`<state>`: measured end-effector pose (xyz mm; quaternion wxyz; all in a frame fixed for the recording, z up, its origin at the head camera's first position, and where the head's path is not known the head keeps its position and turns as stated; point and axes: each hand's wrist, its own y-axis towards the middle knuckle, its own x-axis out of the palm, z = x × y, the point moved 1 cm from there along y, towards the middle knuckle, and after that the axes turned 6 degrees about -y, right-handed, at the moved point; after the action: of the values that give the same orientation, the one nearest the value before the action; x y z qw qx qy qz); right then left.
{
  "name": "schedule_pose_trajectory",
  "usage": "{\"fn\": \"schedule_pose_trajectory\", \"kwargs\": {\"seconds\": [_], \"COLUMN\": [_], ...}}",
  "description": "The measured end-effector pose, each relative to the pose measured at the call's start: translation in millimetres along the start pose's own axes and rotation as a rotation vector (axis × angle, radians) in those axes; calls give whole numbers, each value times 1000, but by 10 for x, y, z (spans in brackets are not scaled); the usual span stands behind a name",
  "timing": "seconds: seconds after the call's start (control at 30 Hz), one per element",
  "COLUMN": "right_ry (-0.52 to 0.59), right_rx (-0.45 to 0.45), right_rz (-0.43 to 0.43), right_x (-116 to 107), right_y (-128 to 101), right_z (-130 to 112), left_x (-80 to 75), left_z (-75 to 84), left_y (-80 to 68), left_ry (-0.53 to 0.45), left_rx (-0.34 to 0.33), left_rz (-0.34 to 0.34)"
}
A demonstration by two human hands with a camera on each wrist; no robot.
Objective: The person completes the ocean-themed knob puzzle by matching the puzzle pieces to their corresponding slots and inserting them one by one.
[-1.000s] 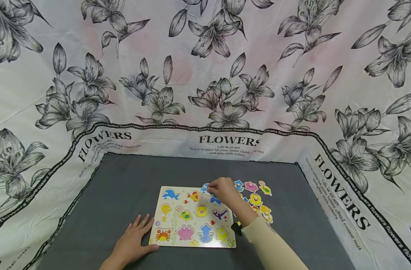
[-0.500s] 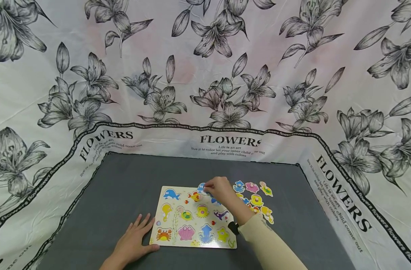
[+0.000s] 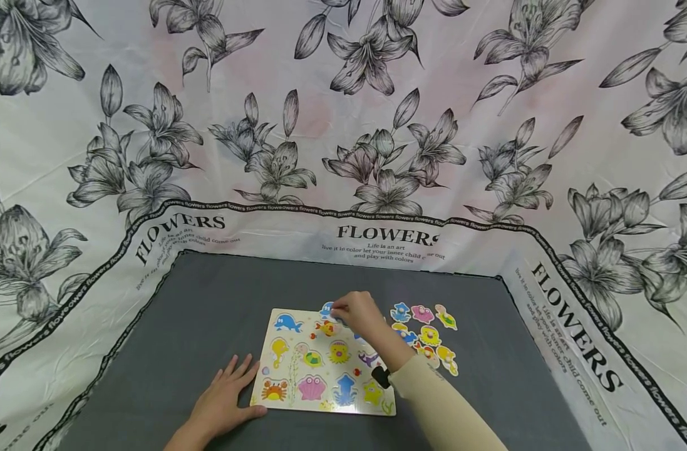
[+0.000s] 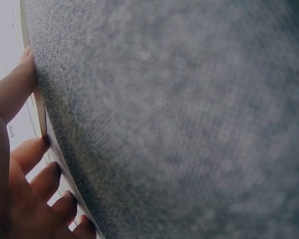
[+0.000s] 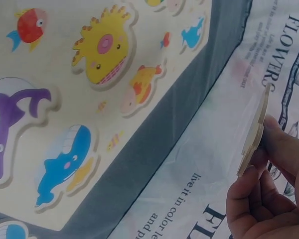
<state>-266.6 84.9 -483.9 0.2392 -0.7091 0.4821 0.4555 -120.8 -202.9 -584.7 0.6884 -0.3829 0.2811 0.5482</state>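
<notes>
In the head view the right hand (image 3: 357, 310) pinches a blue puzzle piece (image 3: 325, 309) at the far edge of the puzzle board (image 3: 308, 318), loose pieces (image 3: 430, 336) alongside; left wrist, the left hand (image 4: 25, 199) spreads its fingers; right wrist, visible recesses (image 5: 105, 63) look unfilled.

A white cloth (image 3: 315, 119) with faint pink patches rises behind a dark gray tabletop (image 3: 208, 313) and flanks it left and right; black-line lilies (image 3: 368, 59) cover the cloth; below them runs a black band (image 3: 405, 217); under it the word FLOWERS (image 3: 387, 234) stands three times in black capitals, each above smaller print (image 3: 384, 252).
</notes>
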Motion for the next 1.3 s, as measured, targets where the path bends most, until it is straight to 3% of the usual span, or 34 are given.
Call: {"fn": "schedule_pose_trajectory", "kwargs": {"seconds": [0.67,1.3], "right_ry": [21,27], "right_rx": [12,44], "right_rz": [-13,-61], "right_x": [79,391], "right_y": [199,427], "right_z": [-193,-406], "left_x": [-15,-27], "left_z": [10,-8], "left_y": [-4,20], "left_ry": [-3,-1], "left_rx": [-8,-11], "left_rz": [-3,-25]}}
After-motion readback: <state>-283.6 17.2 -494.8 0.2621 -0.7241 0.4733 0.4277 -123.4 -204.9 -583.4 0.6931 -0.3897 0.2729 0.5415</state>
